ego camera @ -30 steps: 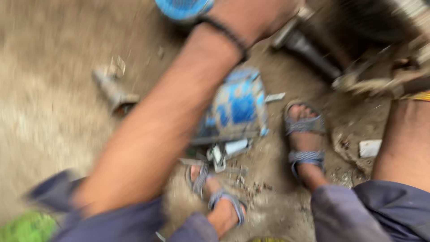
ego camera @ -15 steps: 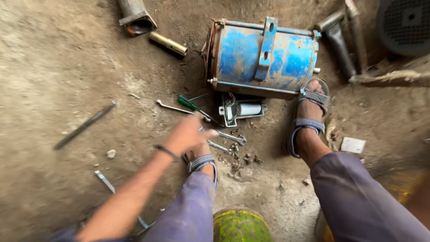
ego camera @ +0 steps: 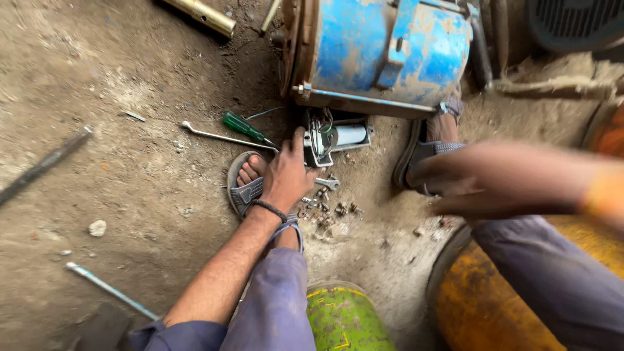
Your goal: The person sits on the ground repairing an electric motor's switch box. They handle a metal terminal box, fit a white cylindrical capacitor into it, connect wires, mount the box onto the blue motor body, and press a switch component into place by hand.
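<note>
Blue motor [ego camera: 383, 55] lies on its side on the dirt floor [ego camera: 130, 156], its small terminal box [ego camera: 335, 140] already open with wires showing. Bolts [ego camera: 328, 208], a wrench [ego camera: 224, 136] and a green screwdriver [ego camera: 244, 128] lie loose around it. Left hand [ego camera: 286, 175] rests by the box, fingers spread, holding nothing. Right hand [ego camera: 455, 188] is blurred; its grip is unclear.

A brass-coloured tube [ego camera: 200, 15] lies on the dirt at eleven o'clock. A dark metal bar [ego camera: 42, 166] lies slantwise at nine o'clock, with a small pale stone [ego camera: 97, 228] below it. A thin blue-grey rod [ego camera: 110, 290] lies at seven o'clock. A green drum [ego camera: 344, 318] sits at six o'clock, an orange drum [ego camera: 494, 305] at four. A dark ribbed fan cover [ego camera: 575, 23] shows at one o'clock.
</note>
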